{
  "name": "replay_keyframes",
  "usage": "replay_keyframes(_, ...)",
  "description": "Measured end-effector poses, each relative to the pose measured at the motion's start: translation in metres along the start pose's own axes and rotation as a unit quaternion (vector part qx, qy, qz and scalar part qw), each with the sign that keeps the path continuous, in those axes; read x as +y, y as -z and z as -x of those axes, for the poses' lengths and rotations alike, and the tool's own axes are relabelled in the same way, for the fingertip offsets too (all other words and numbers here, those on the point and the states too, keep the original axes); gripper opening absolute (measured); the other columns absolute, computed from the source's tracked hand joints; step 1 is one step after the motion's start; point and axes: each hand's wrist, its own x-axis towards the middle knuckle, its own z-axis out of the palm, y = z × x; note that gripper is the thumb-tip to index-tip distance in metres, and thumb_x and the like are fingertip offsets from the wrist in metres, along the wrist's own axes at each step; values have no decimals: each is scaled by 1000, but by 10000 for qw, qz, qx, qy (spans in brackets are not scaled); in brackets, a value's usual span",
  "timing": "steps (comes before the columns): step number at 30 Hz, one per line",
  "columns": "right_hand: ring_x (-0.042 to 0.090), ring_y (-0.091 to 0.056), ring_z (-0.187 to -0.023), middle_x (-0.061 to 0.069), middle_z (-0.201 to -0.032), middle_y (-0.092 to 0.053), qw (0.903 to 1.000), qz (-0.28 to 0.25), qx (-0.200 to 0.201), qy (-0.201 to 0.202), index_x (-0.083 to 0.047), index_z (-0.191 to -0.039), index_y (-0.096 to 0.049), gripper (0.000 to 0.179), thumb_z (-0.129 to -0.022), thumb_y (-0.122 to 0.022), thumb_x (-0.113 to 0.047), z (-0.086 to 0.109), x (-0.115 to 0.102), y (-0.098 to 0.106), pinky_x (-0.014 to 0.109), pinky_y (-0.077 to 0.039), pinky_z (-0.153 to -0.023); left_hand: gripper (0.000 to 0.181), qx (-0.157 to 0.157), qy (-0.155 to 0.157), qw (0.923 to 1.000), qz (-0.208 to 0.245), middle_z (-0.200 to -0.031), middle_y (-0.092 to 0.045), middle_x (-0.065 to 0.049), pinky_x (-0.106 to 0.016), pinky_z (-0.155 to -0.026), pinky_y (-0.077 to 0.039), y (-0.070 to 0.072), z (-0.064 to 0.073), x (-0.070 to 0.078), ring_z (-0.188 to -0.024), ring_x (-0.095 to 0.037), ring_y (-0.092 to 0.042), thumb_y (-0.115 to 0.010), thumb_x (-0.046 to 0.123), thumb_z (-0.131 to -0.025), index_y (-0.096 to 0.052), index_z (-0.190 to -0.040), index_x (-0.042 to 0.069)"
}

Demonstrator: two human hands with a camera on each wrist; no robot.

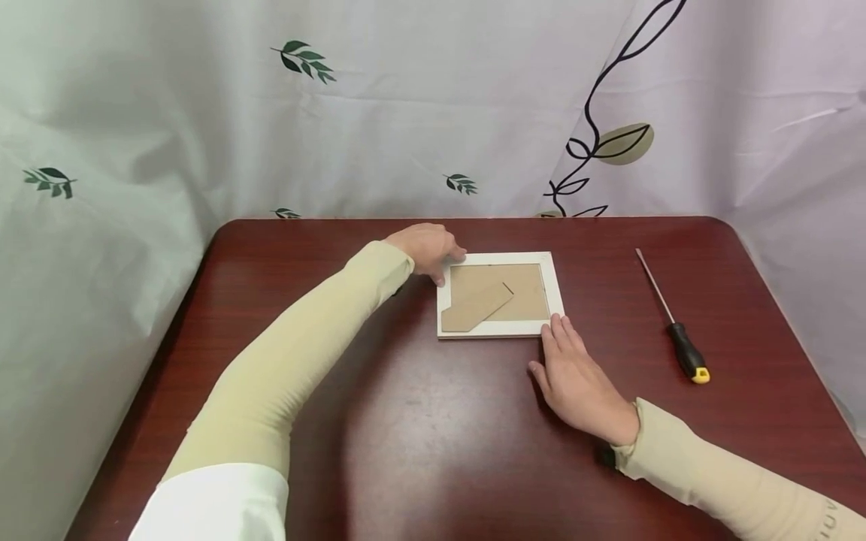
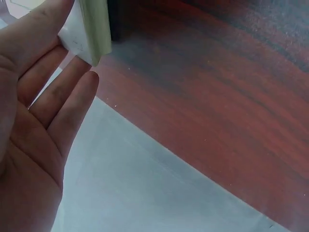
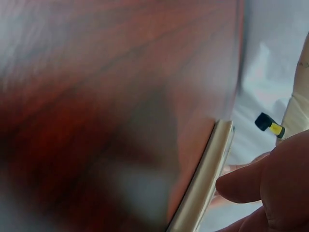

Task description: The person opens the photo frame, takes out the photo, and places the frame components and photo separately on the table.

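A white picture frame lies back side up on the table, its brown backing board and angled cardboard stand flap showing. At its far left corner my left hand grips, thumb at the left side and fingers along the far edge. In the left wrist view the corner of the picture frame sits between thumb and fingers. My right hand touches the near right corner with its fingers straight. From the right wrist view, the thumb is close beside the side of the picture frame.
On the right of the dark red table lies a screwdriver with a black and yellow handle, its tip pointing away. A pale curtain with leaf prints hangs behind the table's far edge.
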Motion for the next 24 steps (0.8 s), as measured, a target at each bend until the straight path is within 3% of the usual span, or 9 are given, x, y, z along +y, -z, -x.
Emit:
replay_keyframes(6, 54, -37, -137, 45, -140, -41, 9986, 398, 242, 268, 24, -133, -45, 53, -95, -62, -9, -2, 3, -3, 55, -30, -115, 40, -42, 57, 10000, -7, -140, -61, 1, -34, -95, -48, -2, 1, 0, -111, -23, -63, -85, 27, -82, -72, -118, 17)
replay_keyframes(13, 53, -38, -137, 44, -138, -44, 9979, 424, 319, 358, 23, -132, -47, 50, -96, -61, -9, -5, 5, -5, 54, -30, -115, 38, -55, 152, 9999, 3, -143, -58, 0, -32, -92, -50, -2, 2, 0, -109, -22, -64, -84, 25, -82, -72, -117, 17)
replay_keyframes(19, 53, -39, -136, 44, -138, -45, 9982, 396, 338, 288, 23, -130, -49, 47, -96, -61, -8, -8, 6, -3, 54, -31, -115, 41, -30, 277, 9996, 55, -141, -60, 0, -33, -90, -50, -3, 2, 2, -105, -21, -64, -84, 25, -82, -71, -121, 18)
replay_keyframes(24, 52, -42, -135, 43, -136, -47, 9981, 404, 350, 311, 23, -127, -50, 45, -96, -61, -7, -12, 10, 0, 53, -31, -115, 40, -100, 405, 9991, 21, -128, -67, -2, -34, -89, -51, -4, 3, 4, -98, -21, -63, -83, 27, -84, -71, -121, 17)
